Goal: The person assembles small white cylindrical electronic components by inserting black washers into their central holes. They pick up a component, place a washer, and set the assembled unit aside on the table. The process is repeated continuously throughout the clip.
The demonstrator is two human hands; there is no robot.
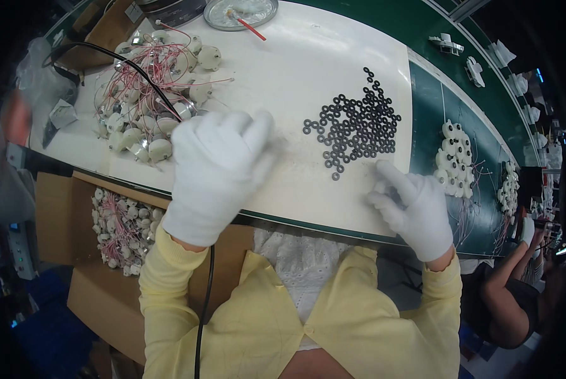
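1. Your desk [308, 57] carries the work: a white area in the middle, green to the right.
2. The cardboard box [109, 309], near left below the desk, holds many more wired white parts, so plenty seems left.
3. The wired heap [147, 123] lies tangled on the left of the desk, looking unsorted.
4. The grouped parts [454, 158] sit in rows on the green area at right; their dark centres suggest rings are already fitted, though they are too small to be sure.
5. Your hands are well apart: the left hand [220, 158] is by the heap, its grip hidden, so you cannot tell what it holds; the right hand [422, 211] has parted fingers at the near edge.
6. The black rings [358, 123] lie loose between them, many apparently unused.
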